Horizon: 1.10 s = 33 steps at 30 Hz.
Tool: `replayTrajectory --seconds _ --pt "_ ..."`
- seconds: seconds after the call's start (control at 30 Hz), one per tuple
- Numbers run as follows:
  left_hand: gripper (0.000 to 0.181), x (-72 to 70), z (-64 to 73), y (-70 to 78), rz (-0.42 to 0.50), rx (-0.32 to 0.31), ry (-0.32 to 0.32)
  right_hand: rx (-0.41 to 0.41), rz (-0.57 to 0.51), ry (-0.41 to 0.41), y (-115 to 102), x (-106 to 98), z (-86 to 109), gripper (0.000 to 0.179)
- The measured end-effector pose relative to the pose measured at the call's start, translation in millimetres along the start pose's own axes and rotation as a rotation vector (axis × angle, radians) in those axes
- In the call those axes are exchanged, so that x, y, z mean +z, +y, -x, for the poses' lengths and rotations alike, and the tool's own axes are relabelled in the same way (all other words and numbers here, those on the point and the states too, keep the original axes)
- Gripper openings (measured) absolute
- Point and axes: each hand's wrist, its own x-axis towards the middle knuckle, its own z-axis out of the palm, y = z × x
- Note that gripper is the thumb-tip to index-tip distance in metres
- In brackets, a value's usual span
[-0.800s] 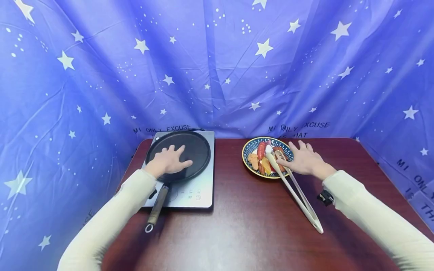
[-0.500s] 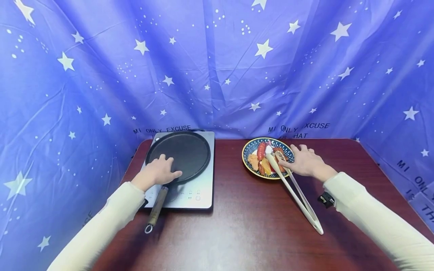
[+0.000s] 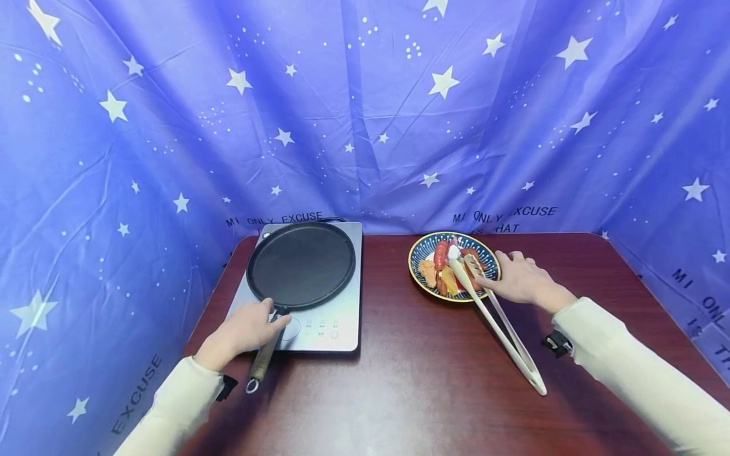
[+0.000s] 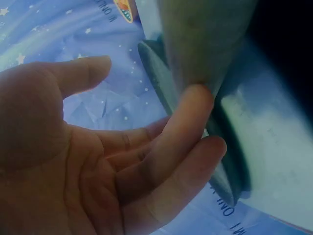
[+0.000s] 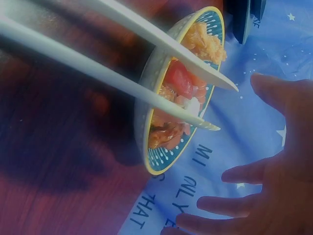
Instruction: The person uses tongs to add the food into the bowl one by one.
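A round black flat pan [image 3: 302,263] lies on an induction cooker [image 3: 333,310] at the left. My left hand [image 3: 245,326] is over the base of its wooden handle [image 3: 261,367]. In the left wrist view the fingers of the left hand [image 4: 93,166] overlap the handle [image 4: 200,39], loosely bent, with the thumb well apart; contact cannot be told. At the right, a patterned plate [image 3: 413,269] bears a red sausage [image 3: 440,254] and other pieces of food. White tongs [image 3: 516,351] lean on it. My right hand [image 3: 525,278] hovers at their tips; the right wrist view shows its fingers spread.
A dark red wooden table [image 3: 388,354] carries everything. Its bare top lies between the cooker and the plate. A blue curtain [image 3: 365,114] with white stars hangs at the back and sides.
My left hand has moved from over the pan toward me and left, down to the handle. The right hand has shifted slightly right and toward me. Pan, plate and tongs have stayed put.
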Motion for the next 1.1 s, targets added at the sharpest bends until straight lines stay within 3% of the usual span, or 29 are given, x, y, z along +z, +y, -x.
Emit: replayTrajectory --seconds 0.37,0.67,0.9,1.1 --pt "0.03 26.4 15.2 -5.7 0.069 -0.075 0.119 0.036 -0.006 -0.024 6.1 -7.0 10.1 0.101" --pt "0.028 52.4 24.6 -5.6 0.26 -0.163 0.156 0.039 -0.003 -0.011 11.8 2.6 22.5 0.094" --pt "0.025 63.5 31.4 -1.1 0.241 -0.233 0.215 0.028 0.014 0.008 8.2 7.5 34.8 0.066" --pt "0.023 68.7 31.8 0.6 0.206 -0.259 0.243 0.065 0.008 0.001 11.2 19.2 47.1 0.071"
